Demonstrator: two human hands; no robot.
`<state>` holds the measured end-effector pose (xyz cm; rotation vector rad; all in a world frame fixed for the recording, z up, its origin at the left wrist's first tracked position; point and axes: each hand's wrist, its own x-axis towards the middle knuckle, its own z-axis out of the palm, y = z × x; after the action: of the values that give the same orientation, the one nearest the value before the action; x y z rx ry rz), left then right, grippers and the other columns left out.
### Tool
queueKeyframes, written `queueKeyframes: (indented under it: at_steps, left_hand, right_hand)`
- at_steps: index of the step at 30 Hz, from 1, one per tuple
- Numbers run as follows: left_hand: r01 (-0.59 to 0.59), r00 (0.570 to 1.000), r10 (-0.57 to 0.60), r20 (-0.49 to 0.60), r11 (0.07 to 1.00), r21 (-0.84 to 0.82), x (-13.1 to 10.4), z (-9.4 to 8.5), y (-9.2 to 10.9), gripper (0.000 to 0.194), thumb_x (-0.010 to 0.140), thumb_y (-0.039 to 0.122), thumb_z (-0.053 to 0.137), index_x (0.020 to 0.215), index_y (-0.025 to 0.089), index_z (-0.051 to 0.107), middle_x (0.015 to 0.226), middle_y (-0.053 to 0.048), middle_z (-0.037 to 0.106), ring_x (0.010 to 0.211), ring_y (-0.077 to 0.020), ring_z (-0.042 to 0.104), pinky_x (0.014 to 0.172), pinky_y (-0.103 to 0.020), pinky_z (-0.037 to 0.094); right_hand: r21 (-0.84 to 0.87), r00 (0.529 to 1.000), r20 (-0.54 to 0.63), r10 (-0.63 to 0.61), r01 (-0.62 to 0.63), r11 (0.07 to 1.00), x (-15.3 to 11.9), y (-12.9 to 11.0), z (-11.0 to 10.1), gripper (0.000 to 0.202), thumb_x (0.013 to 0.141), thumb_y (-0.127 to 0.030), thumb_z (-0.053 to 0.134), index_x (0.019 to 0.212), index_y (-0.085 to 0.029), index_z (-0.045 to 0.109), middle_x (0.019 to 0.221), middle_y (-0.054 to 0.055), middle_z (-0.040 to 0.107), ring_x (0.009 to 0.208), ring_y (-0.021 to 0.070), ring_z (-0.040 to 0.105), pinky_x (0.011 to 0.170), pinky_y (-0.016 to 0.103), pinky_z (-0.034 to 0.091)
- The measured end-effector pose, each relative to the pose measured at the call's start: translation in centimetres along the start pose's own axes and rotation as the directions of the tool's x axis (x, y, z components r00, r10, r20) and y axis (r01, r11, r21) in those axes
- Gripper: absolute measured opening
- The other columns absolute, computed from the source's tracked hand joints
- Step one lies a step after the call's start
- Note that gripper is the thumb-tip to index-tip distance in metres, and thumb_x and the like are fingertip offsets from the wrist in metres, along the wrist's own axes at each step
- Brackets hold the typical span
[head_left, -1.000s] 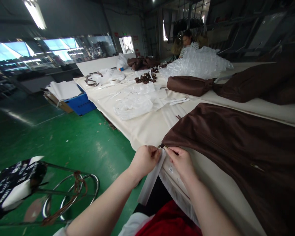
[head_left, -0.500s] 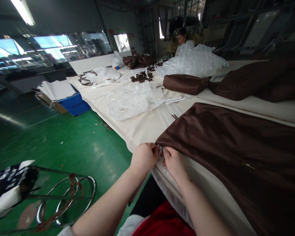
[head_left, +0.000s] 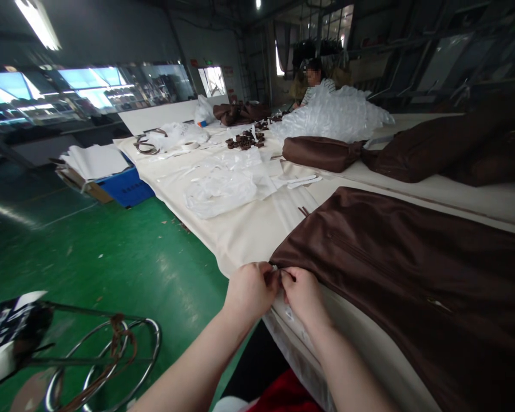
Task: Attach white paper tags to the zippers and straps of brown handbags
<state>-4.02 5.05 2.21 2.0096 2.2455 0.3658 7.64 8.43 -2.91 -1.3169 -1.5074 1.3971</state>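
Observation:
A dark brown garment (head_left: pixel 390 269) with a zip lies across the near right of the cream-covered table (head_left: pixel 249 229). At its near left corner, by the table's edge, my left hand (head_left: pixel 251 290) is closed, its fingertips pinched at the corner. Close beside it, my right hand (head_left: pixel 302 292) is also closed, thumb and finger together. A small whitish piece shows between the two hands; what exactly each one grips is too small to make out. Part of the corner is hidden behind the fingers.
Clear plastic bags (head_left: pixel 223 191) lie beyond my hands. Brown bundled garments (head_left: pixel 321 153) rest behind the garment. Farther back are small brown pieces (head_left: pixel 245 139), a plastic heap (head_left: pixel 337 114) and a person (head_left: pixel 317 83). A metal-framed stool (head_left: pixel 98 355) stands at lower left, a blue box (head_left: pixel 126 187) beyond.
The whole view has shifted slightly, so hands and garment appear a little lower. Both hands remain at the garment's corner, fingers closer together. The person in back has leaned left.

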Motion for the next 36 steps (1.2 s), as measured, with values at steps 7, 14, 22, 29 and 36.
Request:
queueKeyframes:
  at_steps: [7, 14, 22, 29, 36]
  left_hand:
    - [0.009, 0.998, -0.023, -0.054, 0.966, -0.258, -0.3, 0.5, -0.5, 0.024, 0.087, 0.024, 0.048, 0.069, 0.019, 0.063, 0.062, 0.000, 0.062, 0.056, -0.0120, 0.052, 0.055, -0.023, 0.029]
    - [0.015, 1.000, -0.010, 0.013, 0.892, -0.451, -0.1, 0.4, -1.4, 0.039, 0.093, 0.035, 0.041, 0.063, 0.017, 0.058, 0.053, 0.001, 0.054, 0.050, -0.0108, 0.046, 0.051, -0.023, 0.028]
    - [0.079, 0.994, -0.024, 0.103, 0.816, -0.572, 0.4, 0.2, -1.7, 0.034, 0.088, 0.038, 0.049, 0.070, 0.016, 0.067, 0.062, -0.003, 0.064, 0.056, -0.0136, 0.053, 0.053, -0.024, 0.033]
    - [0.073, 0.990, 0.032, 0.135, 0.708, -0.702, 0.2, 0.9, -2.5, 0.031, 0.086, 0.038, 0.051, 0.068, 0.015, 0.062, 0.057, 0.001, 0.053, 0.052, -0.0099, 0.040, 0.051, -0.022, 0.031]
    - [0.041, 0.955, 0.181, 0.234, 0.701, -0.712, -1.3, -0.1, -3.5, 0.034, 0.089, 0.035, 0.046, 0.068, 0.015, 0.062, 0.056, 0.002, 0.050, 0.051, -0.0087, 0.036, 0.049, -0.021, 0.028]
  right_hand:
    - [0.216, 1.000, -0.004, -0.002, 0.003, 0.976, -0.1, 1.0, 0.2, 0.029, 0.082, -0.045, 0.051, 0.082, -0.018, 0.064, 0.053, -0.003, 0.053, 0.039, 0.0113, 0.043, 0.040, 0.024, 0.028]
    - [0.360, 0.999, 0.038, 0.008, -0.021, 0.933, -0.3, 1.3, 0.2, 0.037, 0.075, -0.053, 0.061, 0.078, -0.017, 0.062, 0.057, -0.002, 0.053, 0.038, 0.0084, 0.038, 0.036, 0.022, 0.022]
    - [0.295, 0.999, 0.022, -0.045, 0.037, 0.955, -0.8, 1.5, 0.1, 0.035, 0.079, -0.051, 0.060, 0.086, -0.017, 0.065, 0.054, -0.003, 0.053, 0.041, 0.0095, 0.041, 0.040, 0.022, 0.028]
    - [0.276, 0.998, 0.064, 0.014, -0.031, 0.961, -0.6, 1.4, 0.0, 0.043, 0.079, -0.060, 0.057, 0.077, -0.017, 0.062, 0.056, -0.001, 0.056, 0.035, 0.0084, 0.041, 0.034, 0.021, 0.025]
    - [0.202, 0.957, 0.290, 0.001, -0.062, 0.977, -1.3, 0.8, 0.2, 0.047, 0.079, -0.061, 0.051, 0.059, -0.018, 0.053, 0.041, -0.004, 0.046, 0.031, 0.0059, 0.031, 0.035, 0.021, 0.018]
